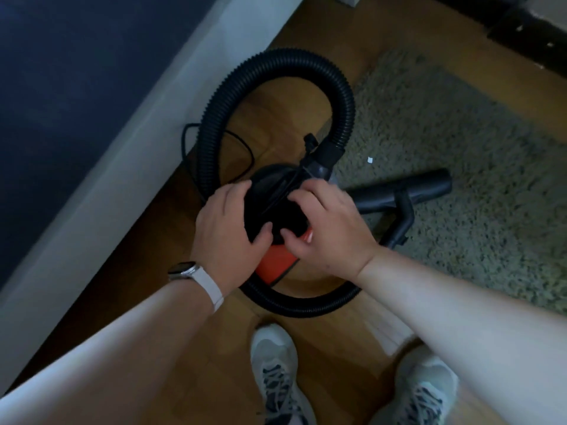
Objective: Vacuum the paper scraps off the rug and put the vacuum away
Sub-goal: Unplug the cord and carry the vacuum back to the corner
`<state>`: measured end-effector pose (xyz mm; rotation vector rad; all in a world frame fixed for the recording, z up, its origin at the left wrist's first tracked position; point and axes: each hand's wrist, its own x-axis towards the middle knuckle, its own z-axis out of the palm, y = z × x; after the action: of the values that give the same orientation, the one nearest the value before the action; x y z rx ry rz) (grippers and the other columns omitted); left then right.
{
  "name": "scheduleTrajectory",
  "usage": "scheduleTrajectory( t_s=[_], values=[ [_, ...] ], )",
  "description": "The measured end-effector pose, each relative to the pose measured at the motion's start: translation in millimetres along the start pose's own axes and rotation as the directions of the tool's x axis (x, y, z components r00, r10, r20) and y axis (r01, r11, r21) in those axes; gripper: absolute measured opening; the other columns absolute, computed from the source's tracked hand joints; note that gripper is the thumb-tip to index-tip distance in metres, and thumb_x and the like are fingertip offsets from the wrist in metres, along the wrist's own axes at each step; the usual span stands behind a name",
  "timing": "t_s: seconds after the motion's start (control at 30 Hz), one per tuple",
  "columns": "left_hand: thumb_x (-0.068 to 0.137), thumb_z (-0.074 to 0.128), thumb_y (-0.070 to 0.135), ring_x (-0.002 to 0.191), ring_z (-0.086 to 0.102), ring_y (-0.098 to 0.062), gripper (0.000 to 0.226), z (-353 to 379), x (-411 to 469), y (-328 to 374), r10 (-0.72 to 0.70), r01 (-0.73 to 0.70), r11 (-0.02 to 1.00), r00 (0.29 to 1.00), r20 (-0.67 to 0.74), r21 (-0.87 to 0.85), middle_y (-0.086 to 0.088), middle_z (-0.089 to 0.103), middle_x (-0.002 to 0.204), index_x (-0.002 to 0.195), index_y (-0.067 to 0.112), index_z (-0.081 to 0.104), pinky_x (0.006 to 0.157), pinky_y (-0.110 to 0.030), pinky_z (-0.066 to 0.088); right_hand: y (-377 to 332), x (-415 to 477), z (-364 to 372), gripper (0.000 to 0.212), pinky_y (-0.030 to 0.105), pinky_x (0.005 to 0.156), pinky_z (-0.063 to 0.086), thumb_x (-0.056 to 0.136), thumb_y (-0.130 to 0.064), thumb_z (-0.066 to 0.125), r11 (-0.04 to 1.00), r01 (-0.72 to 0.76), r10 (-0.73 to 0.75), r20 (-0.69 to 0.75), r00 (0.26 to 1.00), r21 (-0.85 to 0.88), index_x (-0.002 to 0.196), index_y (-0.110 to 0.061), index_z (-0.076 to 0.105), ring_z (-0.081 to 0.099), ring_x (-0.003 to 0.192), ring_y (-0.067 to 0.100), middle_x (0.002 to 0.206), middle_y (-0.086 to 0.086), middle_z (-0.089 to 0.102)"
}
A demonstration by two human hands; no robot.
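Note:
A small canister vacuum (pixel 277 262) with an orange body and a black top stands on the wooden floor below me. My left hand (pixel 228 231) grips the left side of its black top, thumb curled over the front. My right hand (pixel 326 223) grips the right side, fingers bent over the top. A black ribbed hose (pixel 277 67) loops from the vacuum round the back and under it. The black floor nozzle (pixel 405 187) lies on the grey-green shaggy rug (pixel 460 142). One white paper scrap (pixel 370 160) lies on the rug near the hose cuff.
A pale wall and skirting (pixel 129 167) runs diagonally on the left, close to the vacuum. A thin black power cord (pixel 214 139) curls on the floor by the wall. My two grey trainers (pixel 276 375) stand on the wooden floor. Dark furniture (pixel 527 35) sits at the top right.

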<state>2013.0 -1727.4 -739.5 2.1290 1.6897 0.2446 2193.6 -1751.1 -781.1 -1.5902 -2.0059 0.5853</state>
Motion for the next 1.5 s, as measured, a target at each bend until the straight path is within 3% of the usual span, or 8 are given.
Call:
scheduleTrajectory(
  t_s=[0.13, 0.27, 0.43, 0.57, 0.67, 0.9, 1.13, 1.5],
  values=[
    [0.077, 0.071, 0.033, 0.115, 0.050, -0.031, 0.064, -15, -13, -15, -0.060, 0.060, 0.998, 0.998, -0.028, 0.001, -0.013, 0.053, 0.125, 0.131, 0.008, 0.049, 0.094, -0.046, 0.046, -12, 48, -17, 0.066, 0.046, 0.105, 0.036, 0.078, -0.050, 0.067, 0.954, 0.265, -0.221, 0.262, 0.939, -0.144, 0.131, -0.013, 0.055, 0.046, 0.124, 0.032, 0.130, 0.009, 0.054],
    [0.078, 0.071, 0.038, 0.118, 0.046, -0.029, 0.066, -14, -33, -33, -0.221, 0.220, 0.975, 0.974, -0.042, -0.018, -0.012, 0.049, 0.129, 0.132, 0.010, 0.049, 0.095, -0.045, 0.046, -21, 76, -13, 0.061, 0.043, 0.110, 0.031, 0.090, -0.060, 0.049, 0.854, 0.461, -0.222, 0.631, 0.743, -0.243, 0.136, -0.019, 0.049, 0.045, 0.123, 0.029, 0.129, 0.005, 0.052],
    [0.081, 0.075, 0.039, 0.111, 0.054, -0.013, 0.066, 3, -51, -53, -0.510, 0.515, 0.794, 0.854, 0.109, -0.322, 0.004, 0.055, 0.124, 0.137, 0.022, 0.042, 0.091, -0.035, 0.050, -22, 94, -1, 0.058, 0.038, 0.089, 0.042, 0.093, -0.064, 0.041, 0.801, 0.556, -0.222, 0.754, 0.619, -0.221, 0.127, -0.018, 0.053, 0.053, 0.104, 0.027, 0.114, 0.004, 0.057],
    [0.087, 0.071, 0.038, 0.098, 0.062, -0.009, 0.043, 30, -56, -59, -0.513, 0.622, 0.625, 0.783, 0.352, -0.472, 0.009, 0.064, 0.107, 0.121, 0.023, 0.050, 0.079, -0.023, 0.050, -20, 106, 5, 0.056, 0.036, 0.068, 0.047, 0.090, -0.070, 0.041, 0.756, 0.624, -0.252, 0.791, 0.557, -0.198, 0.109, -0.019, 0.055, 0.055, 0.083, 0.023, 0.092, 0.000, 0.057],
    [0.089, 0.069, 0.034, 0.094, 0.062, -0.007, 0.036, 46, -54, -57, -0.545, 0.630, 0.546, 0.768, 0.336, -0.553, 0.009, 0.063, 0.102, 0.116, 0.022, 0.049, 0.082, -0.029, 0.052, -22, 111, 6, 0.048, 0.033, 0.056, 0.042, 0.089, -0.070, 0.044, 0.740, 0.644, -0.249, 0.812, 0.528, -0.192, 0.088, -0.022, 0.043, 0.044, 0.060, 0.015, 0.072, -0.006, 0.046],
    [0.092, 0.066, 0.025, 0.071, 0.060, 0.003, 0.019, 26, -54, -45, -0.548, 0.535, 0.498, 0.804, 0.231, -0.682, 0.010, 0.059, 0.082, 0.099, 0.031, 0.049, 0.060, -0.012, 0.043, -37, 107, -2, 0.049, 0.030, 0.047, 0.034, 0.090, -0.069, 0.043, 0.718, 0.654, -0.231, 0.806, 0.545, -0.237, 0.080, -0.021, 0.044, 0.039, 0.052, 0.011, 0.064, -0.006, 0.046],
    [0.092, 0.065, 0.033, 0.085, 0.065, -0.006, 0.040, -22, -44, -9, -0.481, 0.444, 0.445, 0.851, 0.210, -0.777, 0.021, 0.064, 0.086, 0.126, 0.046, 0.049, 0.078, -0.030, 0.053, -55, 99, -55, 0.052, 0.031, 0.060, 0.052, 0.082, -0.073, 0.050, 0.826, 0.465, -0.109, 0.718, 0.688, -0.320, 0.088, -0.023, 0.063, 0.064, 0.071, 0.020, 0.074, -0.005, 0.064],
    [0.087, 0.069, 0.028, 0.063, 0.061, -0.007, 0.052, -161, -50, 75, -0.386, 0.352, 0.631, 0.916, 0.114, -0.691, 0.019, 0.065, 0.084, 0.129, 0.050, 0.048, 0.062, -0.028, 0.052, -142, 92, -209, 0.050, 0.028, 0.075, 0.046, 0.080, -0.070, 0.055, 0.904, 0.226, 0.046, 0.607, 0.793, -0.364, 0.112, -0.034, 0.067, 0.065, 0.103, 0.020, 0.103, -0.003, 0.072]
  ],
)
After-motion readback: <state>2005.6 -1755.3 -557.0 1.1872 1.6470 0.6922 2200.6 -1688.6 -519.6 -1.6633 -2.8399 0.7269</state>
